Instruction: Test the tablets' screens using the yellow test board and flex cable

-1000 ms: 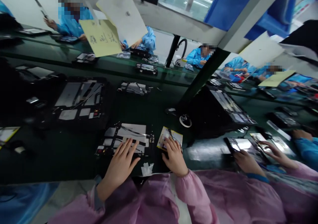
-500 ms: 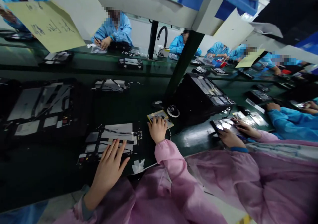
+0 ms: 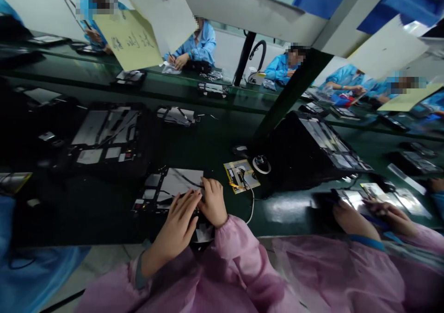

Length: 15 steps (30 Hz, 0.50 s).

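An opened tablet [image 3: 189, 176] with silver panels and black ribbon cables lies on the dark green bench in front of me. My left hand [image 3: 176, 222] rests over its lower part, fingers stretched out and holding nothing visible. My right hand [image 3: 213, 203] is at the tablet's right edge, its fingers bent down and closed close to the left fingertips. Whatever is under those right fingers is hidden. Just right of it lies a yellow-edged flat battery pack [image 3: 247, 178] with a white cable [image 3: 253, 206]. A crumpled white scrap [image 3: 204, 233] lies below my hands.
Stacks of opened tablets stand to the left [image 3: 90, 128] and right [image 3: 312, 151]. A computer mouse [image 3: 240, 151] and a round white-rimmed object [image 3: 261, 165] sit behind the battery pack. A green post [image 3: 294, 90] rises beyond. A co-worker's hands [image 3: 354, 218] work at the right.
My right hand has moved left from the battery pack to the tablet's right edge, beside my left hand. The left hand stays over the tablet. The whole view has shifted left.
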Tool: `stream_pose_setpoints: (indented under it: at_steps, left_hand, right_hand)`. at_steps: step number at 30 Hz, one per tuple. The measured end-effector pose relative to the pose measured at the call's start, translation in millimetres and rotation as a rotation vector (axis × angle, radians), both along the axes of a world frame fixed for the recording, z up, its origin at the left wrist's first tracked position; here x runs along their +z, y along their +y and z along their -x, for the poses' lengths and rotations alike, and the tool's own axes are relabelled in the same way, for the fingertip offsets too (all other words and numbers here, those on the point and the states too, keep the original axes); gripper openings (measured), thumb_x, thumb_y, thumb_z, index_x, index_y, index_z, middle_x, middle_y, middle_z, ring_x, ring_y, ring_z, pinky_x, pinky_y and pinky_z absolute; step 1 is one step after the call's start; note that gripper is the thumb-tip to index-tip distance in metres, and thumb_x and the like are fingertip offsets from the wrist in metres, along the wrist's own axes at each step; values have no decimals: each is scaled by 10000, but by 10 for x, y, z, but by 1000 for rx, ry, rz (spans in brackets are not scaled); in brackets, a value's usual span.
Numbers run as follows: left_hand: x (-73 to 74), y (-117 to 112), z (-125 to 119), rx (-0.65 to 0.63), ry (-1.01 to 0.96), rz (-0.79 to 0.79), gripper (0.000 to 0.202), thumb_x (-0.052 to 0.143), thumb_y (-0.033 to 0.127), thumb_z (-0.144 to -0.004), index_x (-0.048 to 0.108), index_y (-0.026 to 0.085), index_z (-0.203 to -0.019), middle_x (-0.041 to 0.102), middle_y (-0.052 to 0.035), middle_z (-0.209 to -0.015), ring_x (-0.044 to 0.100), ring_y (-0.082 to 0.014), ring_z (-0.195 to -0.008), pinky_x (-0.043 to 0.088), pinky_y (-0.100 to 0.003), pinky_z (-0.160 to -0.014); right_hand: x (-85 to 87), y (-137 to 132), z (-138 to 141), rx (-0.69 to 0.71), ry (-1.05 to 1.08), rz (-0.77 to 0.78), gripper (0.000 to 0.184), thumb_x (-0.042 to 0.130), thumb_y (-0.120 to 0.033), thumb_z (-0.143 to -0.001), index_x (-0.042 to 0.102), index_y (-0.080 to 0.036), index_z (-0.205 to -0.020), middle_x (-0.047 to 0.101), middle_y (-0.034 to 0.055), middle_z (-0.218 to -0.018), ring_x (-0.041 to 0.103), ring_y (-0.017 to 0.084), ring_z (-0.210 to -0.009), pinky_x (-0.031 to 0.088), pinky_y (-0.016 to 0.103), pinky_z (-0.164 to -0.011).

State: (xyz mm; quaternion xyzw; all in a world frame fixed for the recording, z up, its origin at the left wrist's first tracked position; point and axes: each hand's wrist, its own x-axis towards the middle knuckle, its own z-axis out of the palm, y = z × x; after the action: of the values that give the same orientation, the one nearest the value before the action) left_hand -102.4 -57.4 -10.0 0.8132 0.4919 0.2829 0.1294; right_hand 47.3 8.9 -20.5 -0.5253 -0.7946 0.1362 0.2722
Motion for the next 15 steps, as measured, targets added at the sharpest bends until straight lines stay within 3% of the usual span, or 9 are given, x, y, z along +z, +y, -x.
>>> stream_pose_setpoints:
  at_steps: [2, 4, 7, 11, 15]
  left_hand:
    - [26, -49, 173, 86, -97, -24, 584, 408, 200, -928, 215, 281, -1473, 383, -80, -1499, 316, -235, -1399, 290, -464, -1140]
    - [-18, -102, 439, 273, -179, -48, 523, 438, 232, -923, 311, 278, -1429, 392, -86, -1482, 365, -243, -1369, 343, -442, -1114]
    - [-190, -173, 871, 505, -167, -51, 498, 480, 334, -909, 378, 251, -1390, 432, -108, -1439, 435, -276, -1313, 392, -460, -1078]
    - [-411, -234, 1152, 482, -67, 48, 474, 485, 409, -901, 445, 254, -1347, 492, -88, -1400, 527, -261, -1231, 484, -406, -993]
    - [-476, -241, 1058, 458, -33, -1, 366, 472, 355, -916, 535, 265, -1264, 546, -56, -1356, 569, -229, -1174, 498, -379, -976]
  right_hand:
    - [-42, 27, 24, -92, 103, 5, 315, 496, -174, -809, 584, -155, -1111, 578, 108, -1027, 513, 261, -1018, 431, 436, -901]
    - [-75, 5, -25, -180, 251, -4, 178, 456, -170, -834, 610, -172, -924, 566, 101, -1008, 529, 241, -1005, 447, 407, -884]
    - [-118, -82, -141, -259, 400, 0, 242, 375, -219, -921, 598, -185, -835, 582, 121, -1071, 563, 220, -1041, 457, 382, -902]
    - [-113, -193, -212, -294, 406, 53, 292, 355, -298, -964, 620, -195, -898, 630, 134, -1141, 588, 226, -1077, 461, 389, -933]
    - [-21, -215, -260, -328, 369, 71, 344, 358, -387, -957, 634, -195, -883, 661, 137, -1125, 599, 250, -1078, 469, 400, -926]
